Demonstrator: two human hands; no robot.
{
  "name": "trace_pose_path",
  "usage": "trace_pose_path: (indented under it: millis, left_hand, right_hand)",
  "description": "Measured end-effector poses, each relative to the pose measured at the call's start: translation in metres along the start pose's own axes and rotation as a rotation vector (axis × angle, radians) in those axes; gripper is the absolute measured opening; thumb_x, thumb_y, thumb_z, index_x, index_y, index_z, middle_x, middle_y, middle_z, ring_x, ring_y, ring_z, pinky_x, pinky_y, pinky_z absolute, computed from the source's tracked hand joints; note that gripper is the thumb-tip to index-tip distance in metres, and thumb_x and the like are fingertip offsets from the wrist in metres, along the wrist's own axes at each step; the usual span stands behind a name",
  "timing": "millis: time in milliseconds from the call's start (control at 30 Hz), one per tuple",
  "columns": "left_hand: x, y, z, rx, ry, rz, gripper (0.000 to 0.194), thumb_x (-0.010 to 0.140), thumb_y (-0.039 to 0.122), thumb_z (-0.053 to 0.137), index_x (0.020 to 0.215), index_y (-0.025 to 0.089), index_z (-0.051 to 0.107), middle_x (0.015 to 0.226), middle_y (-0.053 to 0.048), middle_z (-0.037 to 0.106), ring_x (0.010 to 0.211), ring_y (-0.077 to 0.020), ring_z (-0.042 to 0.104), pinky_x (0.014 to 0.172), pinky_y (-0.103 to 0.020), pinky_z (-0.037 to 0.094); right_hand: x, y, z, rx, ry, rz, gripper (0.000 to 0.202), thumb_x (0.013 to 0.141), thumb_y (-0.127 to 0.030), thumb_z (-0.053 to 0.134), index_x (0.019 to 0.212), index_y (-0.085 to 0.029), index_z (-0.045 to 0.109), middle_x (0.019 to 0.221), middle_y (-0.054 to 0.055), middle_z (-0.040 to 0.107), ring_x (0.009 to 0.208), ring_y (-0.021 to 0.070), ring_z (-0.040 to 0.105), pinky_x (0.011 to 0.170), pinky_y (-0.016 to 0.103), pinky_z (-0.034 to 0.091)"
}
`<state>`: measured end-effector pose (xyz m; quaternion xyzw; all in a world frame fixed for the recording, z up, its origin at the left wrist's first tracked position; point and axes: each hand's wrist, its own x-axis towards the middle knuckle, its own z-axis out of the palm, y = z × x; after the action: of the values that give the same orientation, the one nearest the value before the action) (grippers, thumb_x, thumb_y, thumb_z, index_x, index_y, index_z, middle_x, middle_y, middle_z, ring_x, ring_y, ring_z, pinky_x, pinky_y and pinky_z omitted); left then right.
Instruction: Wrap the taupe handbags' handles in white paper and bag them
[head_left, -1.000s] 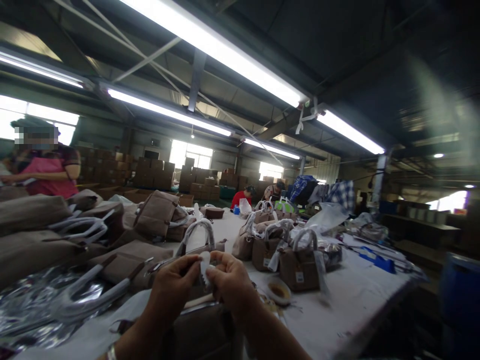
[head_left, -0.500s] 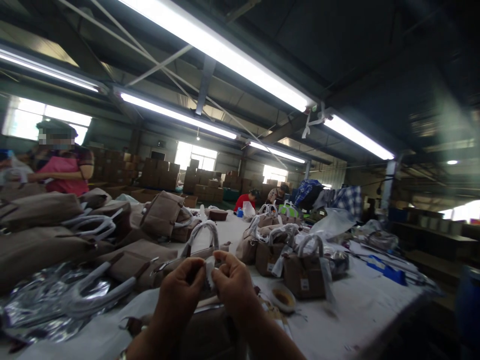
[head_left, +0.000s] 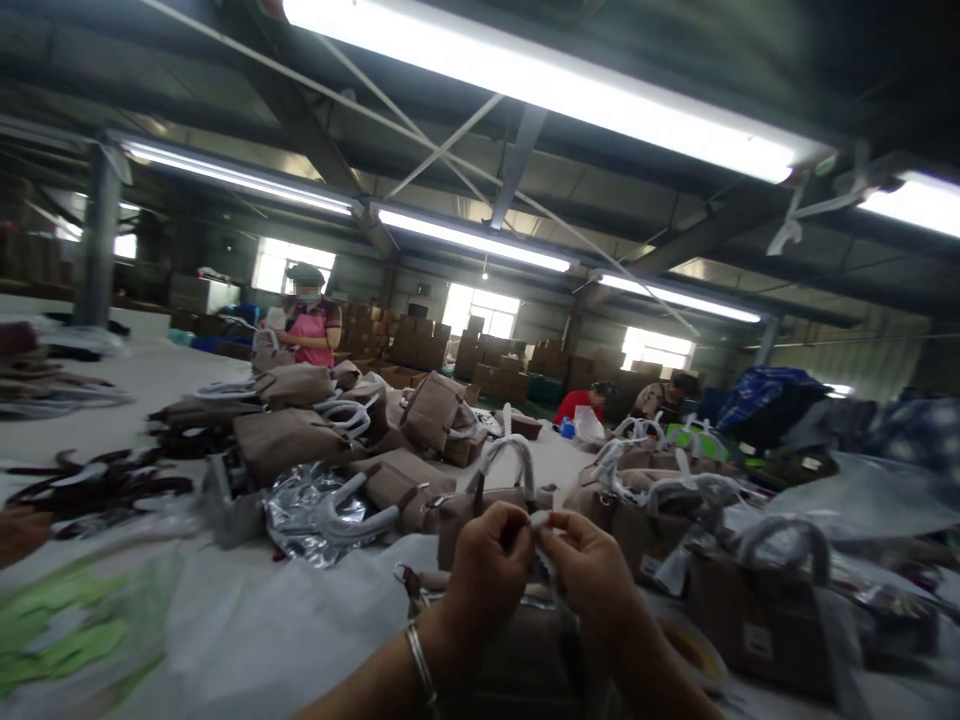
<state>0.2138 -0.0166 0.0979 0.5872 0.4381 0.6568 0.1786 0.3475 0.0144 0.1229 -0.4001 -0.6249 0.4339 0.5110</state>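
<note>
Both of my hands are raised at the lower middle, fingertips pinched close together. Between them is a thin whitish wrapping strip [head_left: 541,520]; its exact material is too blurred to tell. My left hand [head_left: 489,562], with a metal bangle at the wrist, is closed on one side of the strip, and my right hand [head_left: 591,568] is closed on the other. Directly below lies a taupe handbag [head_left: 517,650], partly hidden by my forearms. Just behind my fingers stands another taupe handbag [head_left: 454,520] with its upright handle [head_left: 510,450] wrapped in white.
Several taupe handbags [head_left: 289,440] are heaped at left beside crinkled silvery plastic [head_left: 315,515]. More bags [head_left: 757,610] and a tape roll [head_left: 690,645] sit at right. Dark straps [head_left: 97,485], green pieces [head_left: 67,620] and another person's hand [head_left: 22,535] are at far left. Co-workers [head_left: 311,335] are beyond.
My view has swung to the left, so the table's left side now shows and the scene sits further right. Both hands keep pinching the whitish strip above the handbag.
</note>
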Motion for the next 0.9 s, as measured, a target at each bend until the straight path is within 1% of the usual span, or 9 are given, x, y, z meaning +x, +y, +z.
trace_pose_path:
  millis: [100, 200, 300, 367, 467, 600, 733, 800, 900]
  left_hand:
    - [-0.001, -0.002, 0.001, 0.016, -0.007, 0.023, 0.014, 0.086, 0.032, 0.058, 0.084, 0.021, 0.066, 0.071, -0.004, 0.068, 0.064, -0.0177, 0.062, 0.061, -0.028, 0.047]
    - [-0.001, 0.0, 0.001, 0.023, -0.017, 0.03, 0.014, 0.086, 0.033, 0.058, 0.083, 0.022, 0.066, 0.072, -0.003, 0.068, 0.066, -0.0182, 0.063, 0.063, -0.028, 0.047]
    - [0.001, 0.005, 0.0, 0.013, -0.017, 0.021, 0.016, 0.086, 0.035, 0.058, 0.082, 0.022, 0.066, 0.071, -0.002, 0.068, 0.065, -0.0184, 0.062, 0.063, -0.028, 0.047]
    - [0.003, 0.008, -0.002, 0.007, -0.013, 0.005, 0.018, 0.085, 0.039, 0.06, 0.082, 0.022, 0.066, 0.069, 0.0, 0.066, 0.063, -0.018, 0.061, 0.061, -0.027, 0.046]
    - [0.006, 0.009, -0.002, -0.009, -0.01, -0.046, 0.024, 0.083, 0.046, 0.064, 0.083, 0.022, 0.067, 0.069, 0.001, 0.066, 0.064, -0.0178, 0.061, 0.062, -0.026, 0.047]
    - [0.005, 0.007, 0.0, -0.084, -0.02, -0.113, 0.031, 0.079, 0.053, 0.067, 0.085, 0.022, 0.067, 0.07, 0.002, 0.065, 0.067, -0.0181, 0.061, 0.063, -0.026, 0.047]
    - [0.005, 0.006, 0.001, -0.112, -0.029, -0.127, 0.032, 0.078, 0.053, 0.068, 0.084, 0.022, 0.069, 0.072, 0.001, 0.067, 0.067, -0.0186, 0.061, 0.062, -0.026, 0.046]
    - [0.005, 0.007, 0.001, -0.081, -0.013, -0.131, 0.032, 0.078, 0.053, 0.066, 0.083, 0.022, 0.069, 0.07, 0.001, 0.067, 0.066, -0.0181, 0.06, 0.061, -0.026, 0.045]
    - [0.006, 0.01, 0.0, -0.057, 0.022, -0.145, 0.032, 0.077, 0.053, 0.066, 0.082, 0.021, 0.07, 0.069, 0.001, 0.067, 0.065, -0.0173, 0.058, 0.06, -0.025, 0.045]
  right_hand:
    - [-0.002, -0.001, 0.0, -0.025, 0.051, 0.015, 0.046, 0.058, -0.052, 0.078, 0.084, -0.014, 0.074, 0.061, 0.005, 0.07, 0.053, 0.016, 0.057, 0.051, 0.026, 0.038]
    - [-0.004, -0.004, 0.001, 0.016, 0.085, -0.006, 0.042, 0.059, -0.05, 0.078, 0.082, -0.015, 0.073, 0.064, 0.005, 0.071, 0.057, 0.0169, 0.059, 0.053, 0.027, 0.041]
    - [-0.004, -0.009, 0.005, 0.069, 0.101, -0.024, 0.039, 0.059, -0.048, 0.077, 0.079, -0.015, 0.07, 0.059, 0.001, 0.065, 0.052, 0.0123, 0.052, 0.051, 0.024, 0.037]
    - [-0.002, -0.009, 0.006, 0.084, 0.101, -0.036, 0.038, 0.061, -0.047, 0.075, 0.08, -0.015, 0.068, 0.056, -0.002, 0.06, 0.048, 0.0093, 0.044, 0.047, 0.022, 0.031]
    - [0.001, -0.006, 0.007, 0.099, 0.094, -0.074, 0.036, 0.068, -0.046, 0.071, 0.085, -0.015, 0.068, 0.056, -0.004, 0.056, 0.048, 0.0078, 0.04, 0.045, 0.022, 0.028]
    - [0.001, -0.002, 0.006, 0.077, 0.082, -0.134, 0.032, 0.073, -0.045, 0.07, 0.085, -0.014, 0.068, 0.061, -0.002, 0.058, 0.053, 0.0086, 0.043, 0.049, 0.021, 0.032]
    - [-0.002, -0.003, 0.005, 0.025, 0.077, -0.164, 0.03, 0.079, -0.043, 0.068, 0.089, -0.015, 0.068, 0.067, 0.0, 0.062, 0.059, 0.0107, 0.048, 0.053, 0.023, 0.035]
    - [-0.003, -0.003, 0.005, -0.004, 0.08, -0.181, 0.029, 0.08, -0.042, 0.067, 0.089, -0.015, 0.068, 0.068, 0.0, 0.061, 0.06, 0.0107, 0.047, 0.054, 0.023, 0.035]
    - [-0.004, -0.002, 0.004, -0.001, 0.063, -0.174, 0.032, 0.081, -0.044, 0.064, 0.094, -0.014, 0.067, 0.066, -0.002, 0.055, 0.058, 0.0091, 0.041, 0.053, 0.023, 0.031]
